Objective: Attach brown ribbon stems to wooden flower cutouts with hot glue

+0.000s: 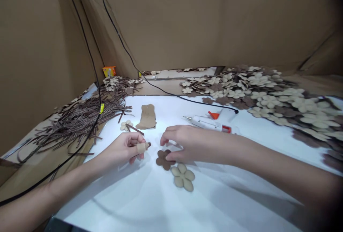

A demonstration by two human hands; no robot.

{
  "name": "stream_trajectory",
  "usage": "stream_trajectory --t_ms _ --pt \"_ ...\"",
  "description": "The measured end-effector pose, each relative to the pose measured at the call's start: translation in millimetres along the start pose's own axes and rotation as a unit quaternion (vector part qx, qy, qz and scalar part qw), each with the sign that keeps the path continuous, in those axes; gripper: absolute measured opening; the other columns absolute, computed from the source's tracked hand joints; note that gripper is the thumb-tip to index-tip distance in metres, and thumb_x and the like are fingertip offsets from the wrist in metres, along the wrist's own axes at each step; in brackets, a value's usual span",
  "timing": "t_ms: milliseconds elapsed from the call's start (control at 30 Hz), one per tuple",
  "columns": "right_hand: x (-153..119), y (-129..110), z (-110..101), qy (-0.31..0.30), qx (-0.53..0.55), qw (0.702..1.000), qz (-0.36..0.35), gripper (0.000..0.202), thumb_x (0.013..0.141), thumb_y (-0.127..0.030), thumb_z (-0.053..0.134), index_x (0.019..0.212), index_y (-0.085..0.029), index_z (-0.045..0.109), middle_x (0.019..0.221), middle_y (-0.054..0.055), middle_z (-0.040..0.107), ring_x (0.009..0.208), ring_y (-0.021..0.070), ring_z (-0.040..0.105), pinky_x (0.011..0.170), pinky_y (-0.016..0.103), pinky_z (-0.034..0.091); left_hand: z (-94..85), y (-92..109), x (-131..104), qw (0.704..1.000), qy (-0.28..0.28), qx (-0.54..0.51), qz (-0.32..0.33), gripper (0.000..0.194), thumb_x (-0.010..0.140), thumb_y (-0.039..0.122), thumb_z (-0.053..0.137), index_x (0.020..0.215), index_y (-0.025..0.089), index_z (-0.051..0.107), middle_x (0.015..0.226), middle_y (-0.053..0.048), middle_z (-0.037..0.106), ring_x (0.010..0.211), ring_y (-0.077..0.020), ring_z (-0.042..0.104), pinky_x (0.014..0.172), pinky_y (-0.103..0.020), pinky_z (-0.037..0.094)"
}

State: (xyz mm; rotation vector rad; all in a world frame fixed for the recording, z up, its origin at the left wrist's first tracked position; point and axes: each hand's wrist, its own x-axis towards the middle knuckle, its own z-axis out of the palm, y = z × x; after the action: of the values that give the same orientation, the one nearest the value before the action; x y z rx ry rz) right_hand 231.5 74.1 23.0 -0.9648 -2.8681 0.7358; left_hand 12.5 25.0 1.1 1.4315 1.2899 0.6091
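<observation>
My left hand (132, 147) is closed in a pinch on a small dark brown piece (149, 145), with a tan wrap around one finger. My right hand (178, 143) has its thumb and fingers apart, the thumb touching a brown felt flower (162, 160) on the white board (128, 203). Just below it lies a beige flower (183, 177) with puffed petals. Left of centre a small cream flower (126, 125) rests beside brown strips (135, 129). A torn piece of cardboard (147, 116) lies behind the hands.
A white glue gun (206, 122) lies behind my right arm, near an orange-red piece (213, 115). Brown strips (77, 117) are heaped at the left. Many beige and brown flowers (270, 101) are piled at the right. A black cable (120, 41) crosses the workspace.
</observation>
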Motion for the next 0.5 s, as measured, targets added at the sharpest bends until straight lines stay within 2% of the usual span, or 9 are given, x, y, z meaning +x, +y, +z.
stream_trajectory --t_ms 100,167,233,300,400,500 --pt "5 0 7 -0.019 0.035 0.999 0.028 0.015 0.073 -0.022 0.058 0.086 -0.024 0.063 0.093 0.003 0.062 0.076 0.0166 0.058 0.058 0.023 0.041 0.9 0 0 1.0 -0.002 0.005 0.005 0.025 0.078 0.039 0.059 0.075 0.015 0.052 0.059 0.001 0.054 0.043 -0.0054 0.039 0.039 -0.016 0.025" --pt "7 -1 5 -0.022 0.054 0.997 0.048 0.01 0.072 -0.02 0.058 0.08 -0.023 0.064 0.085 0.001 0.063 0.07 0.0147 0.057 0.054 0.022 0.039 1.3 1 0 1.0 -0.001 0.008 0.011 0.026 0.078 0.039 0.058 0.072 0.015 0.052 0.059 0.001 0.054 0.043 -0.0054 0.039 0.04 -0.017 0.026" --pt "7 -2 -4 -0.004 0.067 0.996 0.064 0.006 0.073 -0.024 0.06 0.076 -0.024 0.065 0.074 0.0 0.061 0.065 0.014 0.055 0.052 0.022 0.037 1.6 2 0 1.0 0.004 0.012 0.012 0.027 0.078 0.04 0.058 0.071 0.014 0.051 0.059 0.001 0.054 0.043 -0.0053 0.039 0.041 -0.017 0.027" --pt "5 -3 -13 0.044 0.079 0.993 0.07 0.007 0.073 -0.03 0.063 0.075 -0.023 0.065 0.068 -0.001 0.06 0.063 0.0138 0.054 0.052 0.022 0.038 1.7 3 0 1.0 0.012 0.009 0.007 0.027 0.078 0.04 0.058 0.071 0.015 0.051 0.06 0.001 0.054 0.043 -0.0051 0.039 0.041 -0.017 0.027" --pt "1 -2 -16 0.136 0.089 0.987 0.013 0.006 0.075 -0.028 0.063 0.074 -0.021 0.063 0.073 -0.001 0.062 0.069 0.0135 0.057 0.06 0.023 0.042 0.9 2 2 1.0 0.028 -0.008 0.005 0.026 0.078 0.038 0.058 0.071 0.015 0.049 0.06 0.002 0.055 0.043 -0.0047 0.04 0.041 -0.017 0.028" --pt "-4 2 -3 0.194 0.07 0.974 -0.092 0.008 0.08 -0.018 0.057 0.073 -0.019 0.06 0.077 0.001 0.063 0.071 0.0119 0.058 0.064 0.022 0.044 -1.1 -1 4 0.998 0.041 -0.033 0.021 0.025 0.079 0.037 0.058 0.071 0.016 0.049 0.059 0.003 0.055 0.043 -0.0041 0.04 0.041 -0.016 0.028"
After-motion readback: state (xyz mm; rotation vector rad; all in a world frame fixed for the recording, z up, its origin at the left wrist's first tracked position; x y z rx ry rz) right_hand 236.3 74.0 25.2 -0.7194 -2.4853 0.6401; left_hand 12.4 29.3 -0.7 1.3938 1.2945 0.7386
